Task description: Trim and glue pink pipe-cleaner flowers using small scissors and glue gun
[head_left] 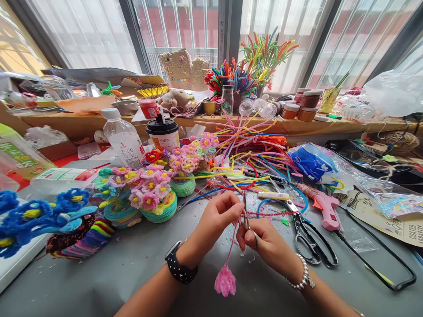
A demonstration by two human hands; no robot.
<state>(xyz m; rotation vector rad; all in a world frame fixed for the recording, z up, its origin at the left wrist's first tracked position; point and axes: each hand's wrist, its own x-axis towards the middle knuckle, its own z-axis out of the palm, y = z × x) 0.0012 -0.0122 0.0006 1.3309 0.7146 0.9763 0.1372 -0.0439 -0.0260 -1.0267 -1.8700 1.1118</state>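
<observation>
My left hand [223, 214], with a dark dotted watch band at the wrist, pinches a thin pink stem. From that stem a fluffy pink flower [225, 281] hangs down over the grey table [132, 281]. Small metal scissors [246, 220] are in my right hand [264, 240], a finger and thumb at their handle loops. The blades point up and away, close beside my left fingertips and the stem. Whether the blades touch the stem cannot be made out. A dark red fuzzy stem [272, 214] lies on the table just beyond my right hand.
Pipe-cleaner flower pots [158, 211] and blue flowers [36, 215] stand at the left, before a lidded cup [162, 134] and bottles. Loose pipe cleaners [251, 149] spread behind my hands. Large black scissors [312, 237] and a pink glue gun [325, 207] with its cable lie right.
</observation>
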